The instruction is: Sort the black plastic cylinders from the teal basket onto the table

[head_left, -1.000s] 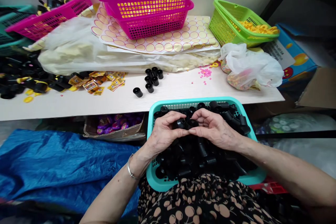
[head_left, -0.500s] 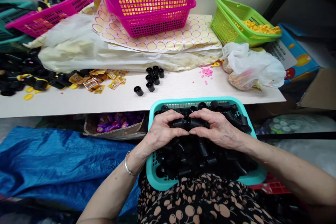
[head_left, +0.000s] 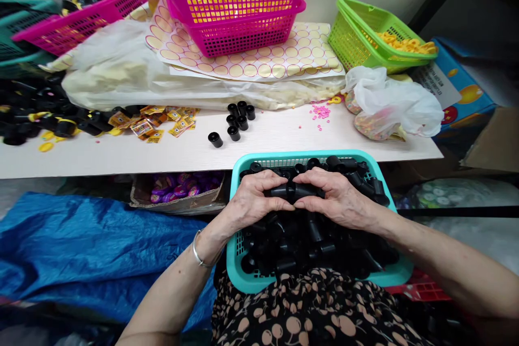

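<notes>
A teal basket point(head_left: 237, 259) full of black plastic tubes point(head_left: 308, 243) rests on my lap, against the table's front edge. Over it, my left hand point(head_left: 251, 203) pinches one black tube point(head_left: 278, 191) and my right hand point(head_left: 338, 200) pinches another black tube point(head_left: 308, 191). The two tubes lie end to end and meet between my thumbs. Both hands are closed round their pieces. A silver bangle sits on my left wrist.
On the white table point(head_left: 182, 157) stand several loose black tubes point(head_left: 237, 121), orange packets point(head_left: 158, 121), pink beads point(head_left: 318, 113), stacked pink baskets point(head_left: 235, 11) with yellow rings, a green basket point(head_left: 377, 32), sticker sheets, plastic bags and a black pile point(head_left: 36, 113) at left. A blue tarp point(head_left: 93, 248) lies below.
My hands have turned the two black tubes from upright to lying end to end and pressed them together. The hands stayed over the teal basket.
</notes>
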{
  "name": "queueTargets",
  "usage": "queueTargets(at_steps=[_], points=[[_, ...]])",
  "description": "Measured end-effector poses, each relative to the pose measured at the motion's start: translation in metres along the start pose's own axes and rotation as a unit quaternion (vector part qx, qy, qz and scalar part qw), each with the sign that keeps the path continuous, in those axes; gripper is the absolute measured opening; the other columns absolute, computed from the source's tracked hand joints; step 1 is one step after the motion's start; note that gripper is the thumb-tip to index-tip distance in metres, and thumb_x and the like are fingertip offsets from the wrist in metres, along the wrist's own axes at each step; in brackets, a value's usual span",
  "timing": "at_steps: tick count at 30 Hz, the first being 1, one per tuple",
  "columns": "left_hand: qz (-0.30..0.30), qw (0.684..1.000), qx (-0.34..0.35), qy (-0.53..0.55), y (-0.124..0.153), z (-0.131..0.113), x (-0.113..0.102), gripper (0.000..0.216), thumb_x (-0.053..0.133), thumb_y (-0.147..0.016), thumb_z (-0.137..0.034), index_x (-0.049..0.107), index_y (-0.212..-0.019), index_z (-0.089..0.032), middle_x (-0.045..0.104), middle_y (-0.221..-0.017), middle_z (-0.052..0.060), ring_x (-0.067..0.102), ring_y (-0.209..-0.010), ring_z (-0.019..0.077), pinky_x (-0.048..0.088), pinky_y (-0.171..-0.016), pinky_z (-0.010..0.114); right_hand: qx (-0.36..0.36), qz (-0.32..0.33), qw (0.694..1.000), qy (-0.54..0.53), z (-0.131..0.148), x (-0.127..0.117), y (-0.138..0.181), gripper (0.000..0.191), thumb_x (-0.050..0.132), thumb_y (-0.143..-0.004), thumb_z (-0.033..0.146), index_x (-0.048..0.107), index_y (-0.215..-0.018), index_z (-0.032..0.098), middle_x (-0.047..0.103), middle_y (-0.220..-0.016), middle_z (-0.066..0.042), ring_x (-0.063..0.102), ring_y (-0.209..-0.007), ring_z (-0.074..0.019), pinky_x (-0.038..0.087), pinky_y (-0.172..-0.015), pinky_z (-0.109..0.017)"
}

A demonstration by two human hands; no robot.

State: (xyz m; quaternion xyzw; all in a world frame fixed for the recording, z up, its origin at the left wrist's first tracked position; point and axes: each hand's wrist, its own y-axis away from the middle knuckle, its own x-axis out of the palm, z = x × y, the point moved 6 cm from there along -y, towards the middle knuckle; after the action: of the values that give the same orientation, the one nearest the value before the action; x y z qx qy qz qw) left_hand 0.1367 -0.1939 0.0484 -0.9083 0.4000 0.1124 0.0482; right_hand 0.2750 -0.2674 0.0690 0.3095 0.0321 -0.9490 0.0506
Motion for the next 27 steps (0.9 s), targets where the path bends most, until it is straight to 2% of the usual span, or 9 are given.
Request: queueTargets(at_steps=[4,6,9,12,15,18,21,23,27], points=[[-0.013,0.990,-0.094,0.101,0.001,0.013,0.003,0.063,0.087,-0.042,-0.030,0.068,-0.099,-0.014,0.064,-0.082,0.003,0.058,-0.074,0.0157,0.050,-0.068,0.029,-0.041,0.036,0.998,0.028,0.009,0.001,-0.002,0.027,0.066,-0.078,0.027,0.064,-0.104,0.018,0.061,-0.085,-0.004,0.053,-0.080,-0.0169,0.044,-0.071,-0.030],[-0.007,0.985,-0.116,0.124,0.002,0.016,0.007,0.066,0.088,-0.039,-0.029,0.067,-0.099,-0.012,0.064,-0.081,0.003,0.058,-0.070,0.0156,0.050,-0.065,0.028,-0.075,0.065,0.994,0.044,0.015,0.005,-0.002,0.021,0.062,-0.081,0.024,0.064,-0.100,0.019,0.062,-0.085,-0.004,0.052,-0.082,-0.0176,0.043,-0.073,-0.031],[0.017,0.988,-0.107,0.106,0.001,0.013,0.015,0.054,0.085,-0.048,-0.030,0.068,-0.096,-0.012,0.065,-0.076,0.002,0.058,-0.066,0.0147,0.050,-0.061,0.026,-0.065,0.039,0.997,0.029,0.012,0.008,-0.004,0.021,0.061,-0.081,0.022,0.063,-0.101,0.019,0.063,-0.089,-0.005,0.054,-0.083,-0.0176,0.044,-0.073,-0.031],[0.005,0.987,-0.087,0.135,0.001,0.008,0.017,0.053,0.076,-0.063,-0.032,0.064,-0.112,-0.015,0.068,-0.090,0.003,0.062,-0.079,0.0169,0.051,-0.072,0.027,-0.022,-0.030,0.999,-0.039,0.000,0.005,-0.004,0.026,0.066,-0.078,0.026,0.062,-0.102,0.019,0.063,-0.091,-0.004,0.057,-0.084,-0.0171,0.046,-0.075,-0.031],[-0.007,0.982,-0.083,0.170,0.002,0.006,0.016,0.048,0.067,-0.075,-0.032,0.060,-0.119,-0.016,0.068,-0.101,0.006,0.062,-0.086,0.0163,0.051,-0.078,0.027,-0.001,-0.040,0.995,-0.090,-0.006,0.004,-0.004,0.026,0.069,-0.075,0.029,0.063,-0.099,0.020,0.064,-0.091,-0.002,0.058,-0.084,-0.0165,0.046,-0.077,-0.030],[-0.004,0.989,-0.066,0.130,0.000,0.005,0.018,0.035,0.067,-0.076,-0.031,0.067,-0.106,-0.014,0.069,-0.098,0.007,0.063,-0.082,0.0157,0.051,-0.075,0.026,0.007,-0.039,0.995,-0.086,-0.009,0.006,-0.004,0.021,0.068,-0.075,0.029,0.063,-0.093,0.020,0.062,-0.084,-0.001,0.056,-0.078,-0.0153,0.045,-0.072,-0.029],[-0.027,0.997,-0.031,0.070,-0.005,-0.001,0.017,0.031,0.068,-0.074,-0.030,0.071,-0.102,-0.017,0.070,-0.098,0.006,0.063,-0.089,0.0186,0.050,-0.082,0.028,0.027,-0.068,0.994,-0.087,-0.014,0.009,-0.006,0.021,0.068,-0.073,0.029,0.063,-0.091,0.019,0.059,-0.080,0.000,0.054,-0.074,-0.0140,0.045,-0.066,-0.027],[-0.039,0.997,-0.029,0.052,-0.007,-0.004,0.017,0.032,0.067,-0.075,-0.030,0.070,-0.106,-0.020,0.071,-0.100,0.005,0.064,-0.091,0.0193,0.050,-0.085,0.029,0.056,-0.078,0.987,-0.129,-0.019,0.013,-0.008,0.022,0.069,-0.072,0.029,0.062,-0.090,0.019,0.059,-0.079,0.000,0.053,-0.071,-0.0135,0.045,-0.064,-0.026],[-0.016,0.990,-0.080,0.117,-0.008,-0.003,0.016,0.038,0.067,-0.074,-0.034,0.068,-0.110,-0.021,0.071,-0.100,0.004,0.066,-0.081,0.0177,0.054,-0.073,0.028,0.083,-0.065,0.960,-0.258,-0.019,0.020,-0.010,0.023,0.070,-0.070,0.028,0.058,-0.087,0.019,0.059,-0.082,0.001,0.057,-0.074,-0.0141,0.050,-0.068,-0.028]])
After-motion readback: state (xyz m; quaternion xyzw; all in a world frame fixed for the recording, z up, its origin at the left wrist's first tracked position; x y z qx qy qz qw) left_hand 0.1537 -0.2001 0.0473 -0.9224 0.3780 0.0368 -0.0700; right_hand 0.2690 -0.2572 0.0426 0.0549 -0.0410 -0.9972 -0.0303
